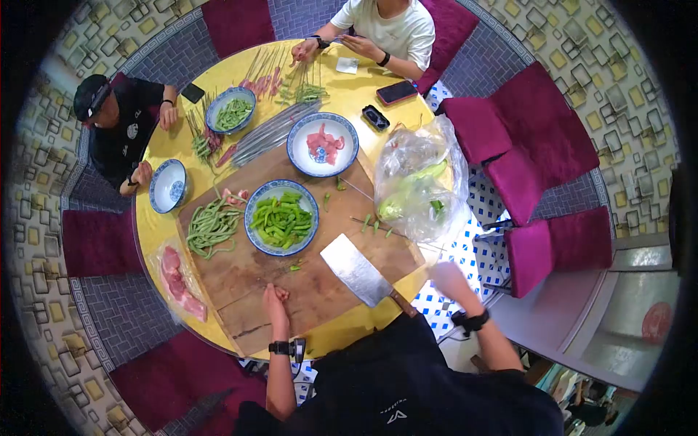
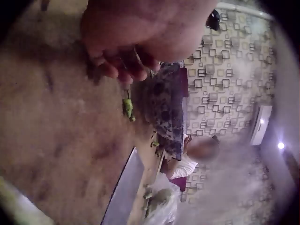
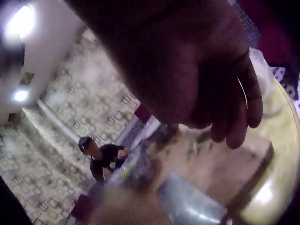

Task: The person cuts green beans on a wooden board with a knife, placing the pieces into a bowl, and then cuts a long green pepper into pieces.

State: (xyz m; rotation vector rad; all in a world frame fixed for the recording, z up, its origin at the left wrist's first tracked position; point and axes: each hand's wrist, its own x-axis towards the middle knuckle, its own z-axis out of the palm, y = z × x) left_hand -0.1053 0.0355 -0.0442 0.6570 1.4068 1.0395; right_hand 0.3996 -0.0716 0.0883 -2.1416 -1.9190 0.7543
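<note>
My left hand point(image 1: 275, 304) is low over the front of the wooden cutting board point(image 1: 240, 283), its fingers loosely curled. In the left wrist view its fingertips point(image 2: 124, 75) show nothing between them. A small green pepper piece point(image 1: 295, 268) lies just beyond it. My right hand point(image 1: 451, 282), blurred, hangs past the board's right corner with its fingers relaxed and nothing seen in them. Between the hands, a cleaver point(image 1: 356, 270) lies flat on the board, its wooden handle point(image 1: 403, 303) pointing toward me. Behind it stands a bowl of cut green peppers point(image 1: 282, 221).
Long beans point(image 1: 212, 229) lie at the board's left, beside bagged raw meat point(image 1: 178, 283). A meat bowl point(image 1: 323, 145), a bean bowl point(image 1: 231, 110) and an unfilled bowl point(image 1: 169, 186) stand farther back. A plastic bag of vegetables point(image 1: 422, 182) sits right. Two people sit across the table.
</note>
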